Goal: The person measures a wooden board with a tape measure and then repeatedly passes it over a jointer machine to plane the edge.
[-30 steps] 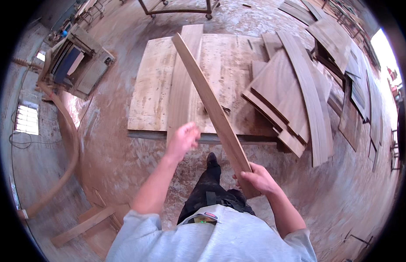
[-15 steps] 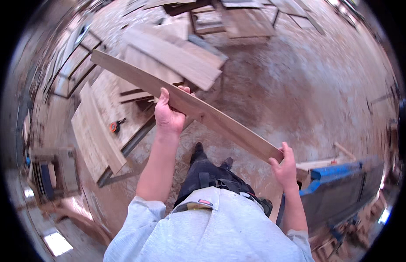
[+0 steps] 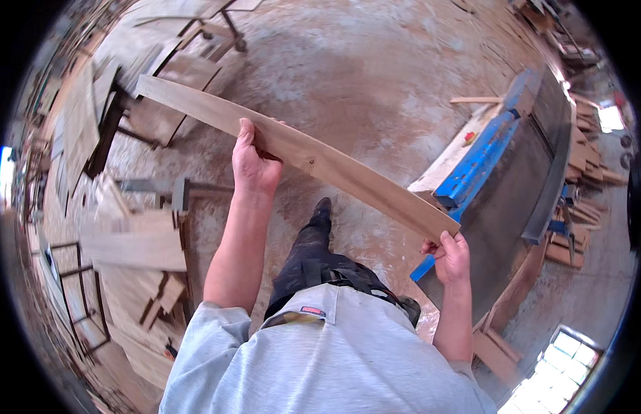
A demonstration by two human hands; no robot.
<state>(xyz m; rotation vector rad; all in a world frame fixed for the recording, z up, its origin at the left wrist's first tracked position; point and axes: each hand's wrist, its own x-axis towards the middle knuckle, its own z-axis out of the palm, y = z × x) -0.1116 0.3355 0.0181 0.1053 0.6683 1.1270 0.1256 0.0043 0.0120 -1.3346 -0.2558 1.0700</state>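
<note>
A long, narrow wooden board [image 3: 334, 168] with a small dark knot slants in front of me, its far end up to the left and its near end down to the right. My left hand [image 3: 253, 164] grips it left of the middle, thumb on the near edge and fingers underneath. At the right end, my right hand [image 3: 451, 259] pinches the board near its corner. That end hangs over or beside a machine with a dark metal table [image 3: 499, 207] and a blue metal guard [image 3: 477, 160]; whether they touch, I cannot tell.
Wooden panels [image 3: 134, 241] are stacked at my left, beside a dark metal frame [image 3: 79, 283]. More boards lie on a wheeled stand [image 3: 227, 34] at the upper left. Wood offcuts [image 3: 582, 155] are piled beyond the machine, and planks [image 3: 496, 352] lie at the lower right.
My body has turned right, so the panel stacks have shifted left and the machine now fills more of the right side. The board stays in both hands; my right hand's grip has closed around its end.
</note>
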